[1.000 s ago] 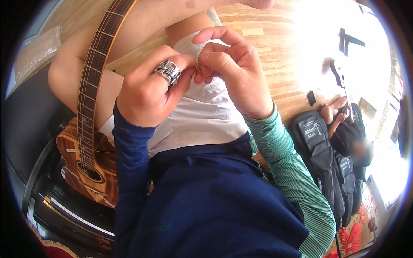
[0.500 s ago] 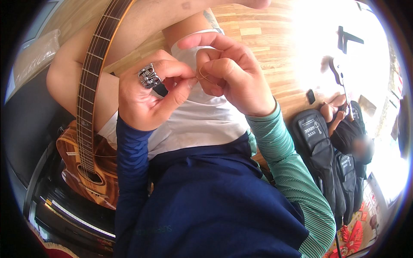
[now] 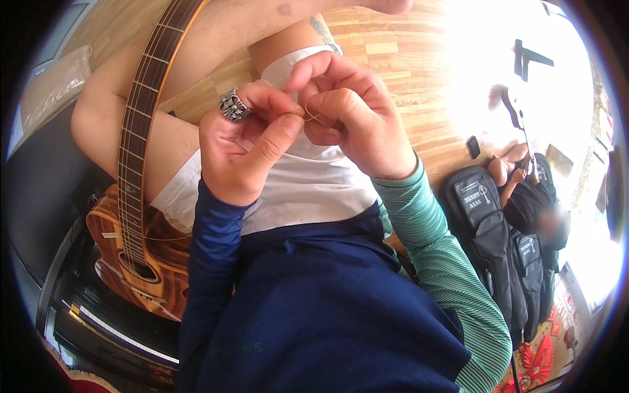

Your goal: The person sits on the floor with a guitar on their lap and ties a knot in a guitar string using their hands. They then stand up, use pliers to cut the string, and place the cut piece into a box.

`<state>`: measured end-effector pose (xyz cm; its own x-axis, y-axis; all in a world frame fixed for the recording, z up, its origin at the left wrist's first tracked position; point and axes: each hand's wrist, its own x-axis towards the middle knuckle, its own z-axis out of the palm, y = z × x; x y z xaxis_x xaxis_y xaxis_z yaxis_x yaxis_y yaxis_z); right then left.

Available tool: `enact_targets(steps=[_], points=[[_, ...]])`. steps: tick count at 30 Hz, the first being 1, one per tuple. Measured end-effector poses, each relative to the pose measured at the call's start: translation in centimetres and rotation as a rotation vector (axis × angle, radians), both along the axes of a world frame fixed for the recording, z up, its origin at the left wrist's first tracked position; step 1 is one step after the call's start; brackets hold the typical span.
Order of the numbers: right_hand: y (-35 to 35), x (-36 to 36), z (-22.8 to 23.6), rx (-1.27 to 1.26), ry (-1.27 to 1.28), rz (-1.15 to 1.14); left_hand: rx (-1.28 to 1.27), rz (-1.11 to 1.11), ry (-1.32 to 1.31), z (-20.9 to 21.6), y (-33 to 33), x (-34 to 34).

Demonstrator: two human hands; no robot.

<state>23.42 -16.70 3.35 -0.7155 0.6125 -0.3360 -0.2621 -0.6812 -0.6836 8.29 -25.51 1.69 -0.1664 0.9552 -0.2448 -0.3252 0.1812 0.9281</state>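
Over my lap, a thin gold-coloured guitar string (image 3: 314, 116) is bent into a small loop between my two hands. My right hand (image 3: 363, 111) pinches it between thumb and curled fingers. My left hand (image 3: 239, 147), wearing a chunky silver ring (image 3: 234, 106), presses thumb and index fingertip together on the string near the loop. The fingertips of both hands nearly touch. To the left an acoustic guitar (image 3: 139, 108) leans upright, strings along its neck. A thin gold strand runs from its body toward my left sleeve; whether it joins the loop is hidden.
A black keyboard instrument (image 3: 124, 334) stands at the lower left, beside the guitar. Black gig bags (image 3: 481, 223) lie at the right near another seated person (image 3: 524, 190). A clear plastic-wrapped package (image 3: 59, 78) is at the upper left. Wooden floor (image 3: 413, 98) stretches ahead.
My left hand has shifted right, closer to my right hand, with its fingertips now at the string loop. My right index finger has curled in more.
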Motion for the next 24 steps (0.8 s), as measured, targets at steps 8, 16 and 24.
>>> enact_targets(steps=[8, 16, 24], points=[[-0.2, 0.2, 0.0, -0.165, 0.078, -0.013, 0.147, -0.114, -0.333, -1.2, 0.2, -0.5], [-0.3, 0.3, 0.5, -0.355, 0.196, 0.035, 0.041, -0.092, -0.058, 1.1, 0.3, -1.2], [-0.4, -0.1, 0.3, 0.662, -0.283, -0.178, -0.01, 0.001, 0.091, 2.1, 0.6, -0.3]])
